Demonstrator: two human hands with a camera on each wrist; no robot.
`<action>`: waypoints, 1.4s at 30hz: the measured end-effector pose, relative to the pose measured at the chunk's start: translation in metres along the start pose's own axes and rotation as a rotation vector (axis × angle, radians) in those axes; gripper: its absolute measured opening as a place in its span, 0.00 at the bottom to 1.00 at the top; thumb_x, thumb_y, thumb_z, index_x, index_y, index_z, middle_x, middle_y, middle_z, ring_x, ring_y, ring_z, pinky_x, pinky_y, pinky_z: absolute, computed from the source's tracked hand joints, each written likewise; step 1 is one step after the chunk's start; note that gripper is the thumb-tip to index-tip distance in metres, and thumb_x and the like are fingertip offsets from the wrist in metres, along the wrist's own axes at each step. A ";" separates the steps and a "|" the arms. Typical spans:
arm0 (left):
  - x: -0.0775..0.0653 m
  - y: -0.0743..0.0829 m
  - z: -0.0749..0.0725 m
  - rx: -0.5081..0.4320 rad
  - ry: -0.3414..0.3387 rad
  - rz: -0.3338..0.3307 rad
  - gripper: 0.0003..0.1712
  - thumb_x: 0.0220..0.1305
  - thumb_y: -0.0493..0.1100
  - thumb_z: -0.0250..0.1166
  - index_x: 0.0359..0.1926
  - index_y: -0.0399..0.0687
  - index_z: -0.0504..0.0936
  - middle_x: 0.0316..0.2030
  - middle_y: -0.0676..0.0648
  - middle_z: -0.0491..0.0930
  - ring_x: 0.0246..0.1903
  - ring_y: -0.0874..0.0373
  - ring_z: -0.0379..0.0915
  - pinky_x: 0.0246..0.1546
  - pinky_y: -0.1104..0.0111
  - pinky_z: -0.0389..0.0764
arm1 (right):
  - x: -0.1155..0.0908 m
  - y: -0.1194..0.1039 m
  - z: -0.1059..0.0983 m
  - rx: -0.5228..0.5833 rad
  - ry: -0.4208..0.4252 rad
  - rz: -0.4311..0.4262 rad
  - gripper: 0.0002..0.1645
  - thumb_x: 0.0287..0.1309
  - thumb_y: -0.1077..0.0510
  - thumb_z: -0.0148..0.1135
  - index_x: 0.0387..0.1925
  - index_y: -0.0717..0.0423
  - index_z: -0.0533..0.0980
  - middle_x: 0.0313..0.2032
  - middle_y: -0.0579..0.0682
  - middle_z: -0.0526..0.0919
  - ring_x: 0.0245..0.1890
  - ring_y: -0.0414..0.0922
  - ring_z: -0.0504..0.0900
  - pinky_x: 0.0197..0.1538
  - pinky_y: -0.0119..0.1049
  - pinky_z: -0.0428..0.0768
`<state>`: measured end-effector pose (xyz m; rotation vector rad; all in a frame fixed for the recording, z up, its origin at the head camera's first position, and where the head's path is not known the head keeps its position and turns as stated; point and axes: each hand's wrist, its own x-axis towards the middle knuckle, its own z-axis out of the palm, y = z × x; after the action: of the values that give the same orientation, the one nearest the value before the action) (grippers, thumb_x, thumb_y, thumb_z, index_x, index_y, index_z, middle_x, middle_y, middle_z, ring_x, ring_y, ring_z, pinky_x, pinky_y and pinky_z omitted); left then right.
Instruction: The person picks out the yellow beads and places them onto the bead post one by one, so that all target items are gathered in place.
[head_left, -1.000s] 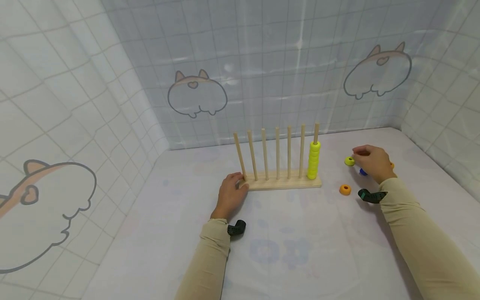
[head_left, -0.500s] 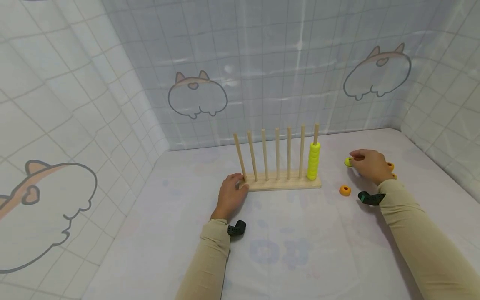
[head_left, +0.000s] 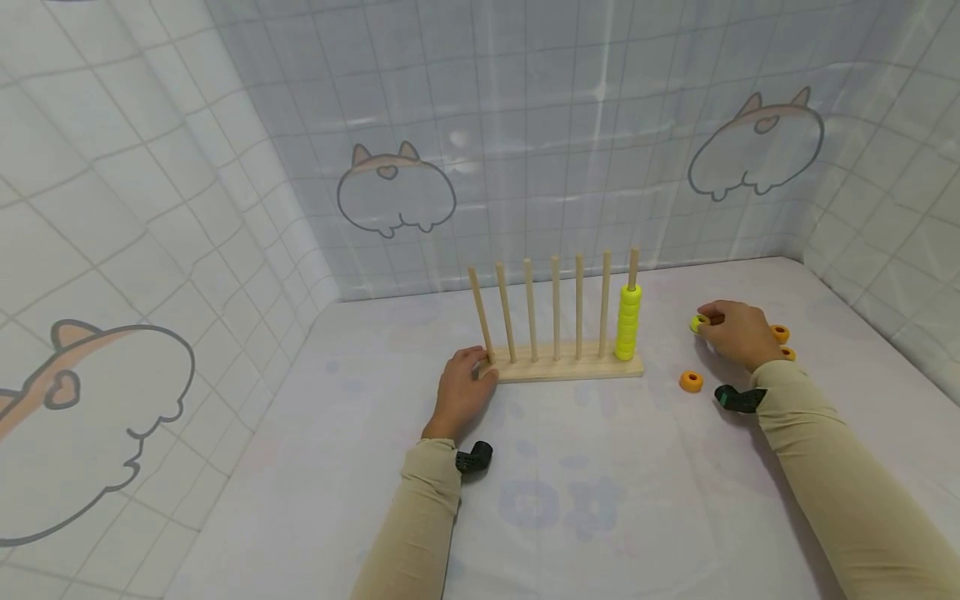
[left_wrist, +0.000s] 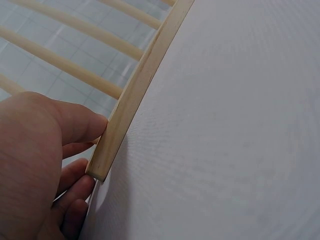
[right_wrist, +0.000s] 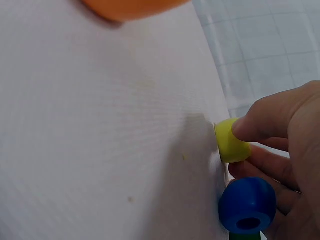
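Note:
My left hand (head_left: pixel 459 392) grips the left end of a wooden peg rack (head_left: pixel 558 368). In the left wrist view its thumb lies on the front of the base (left_wrist: pixel 131 95), with fingers behind. Several bare pegs stand on the rack; the rightmost carries a stack of yellow beads (head_left: pixel 627 323). Off to the right, my right hand (head_left: pixel 738 333) pinches a loose yellow bead (right_wrist: pixel 232 141) between thumb and fingers, low over the table. Just beside those fingers sits a blue bead (right_wrist: pixel 247 204), hidden in the head view by the hand.
An orange bead (head_left: pixel 692 382) lies between the rack and the right wrist. Two more orange beads, one farther back (head_left: pixel 780 334), lie beyond the right hand. Part of something green (right_wrist: pixel 245 236) shows beneath the blue bead. Tile-patterned sheeting (head_left: pixel 525 150) rises behind the table.
My right hand has moved slightly left and down onto the loose yellow bead and now pinches it. The orange beads behind it have come into fuller view. My left hand stays on the rack.

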<state>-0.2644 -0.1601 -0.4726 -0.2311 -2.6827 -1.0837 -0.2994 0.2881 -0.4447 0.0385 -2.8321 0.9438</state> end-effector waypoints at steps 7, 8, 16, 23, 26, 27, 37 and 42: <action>0.001 -0.001 0.000 -0.003 0.000 0.005 0.25 0.66 0.45 0.64 0.62 0.40 0.79 0.65 0.43 0.72 0.66 0.44 0.64 0.66 0.51 0.65 | 0.002 0.000 0.003 -0.041 -0.027 0.009 0.25 0.67 0.59 0.59 0.61 0.68 0.73 0.52 0.69 0.77 0.50 0.62 0.74 0.53 0.61 0.74; 0.001 -0.001 0.000 -0.004 0.001 0.006 0.25 0.66 0.45 0.64 0.62 0.40 0.79 0.64 0.43 0.72 0.66 0.44 0.64 0.66 0.51 0.65 | 0.002 0.000 0.003 -0.045 -0.028 0.006 0.25 0.66 0.59 0.59 0.60 0.68 0.73 0.52 0.69 0.77 0.50 0.62 0.74 0.53 0.61 0.74; 0.000 0.000 0.000 -0.010 0.003 0.006 0.25 0.65 0.45 0.64 0.62 0.40 0.80 0.64 0.43 0.72 0.66 0.44 0.64 0.66 0.50 0.65 | -0.001 -0.003 0.000 -0.029 0.003 -0.011 0.24 0.66 0.59 0.59 0.59 0.69 0.74 0.51 0.69 0.77 0.49 0.63 0.74 0.51 0.61 0.74; 0.000 -0.001 -0.001 -0.006 -0.002 0.004 0.25 0.66 0.45 0.63 0.62 0.40 0.79 0.65 0.43 0.72 0.66 0.44 0.64 0.67 0.51 0.64 | -0.006 -0.011 -0.001 0.043 0.074 -0.048 0.23 0.67 0.56 0.60 0.59 0.65 0.76 0.52 0.68 0.80 0.53 0.63 0.76 0.55 0.61 0.74; -0.001 -0.001 -0.001 -0.005 -0.006 0.004 0.25 0.66 0.45 0.63 0.62 0.40 0.79 0.65 0.43 0.72 0.67 0.44 0.63 0.67 0.51 0.64 | -0.009 -0.017 -0.002 0.093 0.093 -0.042 0.25 0.68 0.53 0.60 0.59 0.65 0.76 0.52 0.67 0.80 0.53 0.62 0.77 0.54 0.59 0.75; -0.001 -0.001 -0.002 -0.007 -0.007 0.003 0.25 0.66 0.45 0.63 0.62 0.40 0.79 0.65 0.43 0.72 0.67 0.44 0.63 0.67 0.51 0.64 | -0.009 -0.019 -0.002 0.113 0.099 -0.035 0.26 0.68 0.51 0.60 0.59 0.64 0.75 0.53 0.67 0.80 0.53 0.62 0.76 0.53 0.59 0.75; 0.000 0.000 -0.002 -0.012 -0.010 -0.002 0.25 0.67 0.45 0.63 0.62 0.40 0.79 0.65 0.43 0.71 0.67 0.44 0.63 0.67 0.50 0.64 | -0.014 -0.031 -0.006 0.245 0.116 0.045 0.35 0.68 0.39 0.58 0.64 0.61 0.73 0.56 0.64 0.78 0.53 0.59 0.79 0.50 0.51 0.77; 0.000 0.000 -0.002 -0.013 -0.011 0.001 0.24 0.67 0.45 0.63 0.61 0.41 0.80 0.65 0.43 0.72 0.67 0.44 0.63 0.67 0.50 0.63 | -0.017 -0.034 -0.008 0.347 0.110 0.093 0.38 0.66 0.36 0.58 0.66 0.58 0.72 0.56 0.60 0.79 0.47 0.48 0.83 0.42 0.38 0.79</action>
<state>-0.2640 -0.1610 -0.4711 -0.2418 -2.6853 -1.1032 -0.2791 0.2658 -0.4208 -0.1026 -2.5577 1.4007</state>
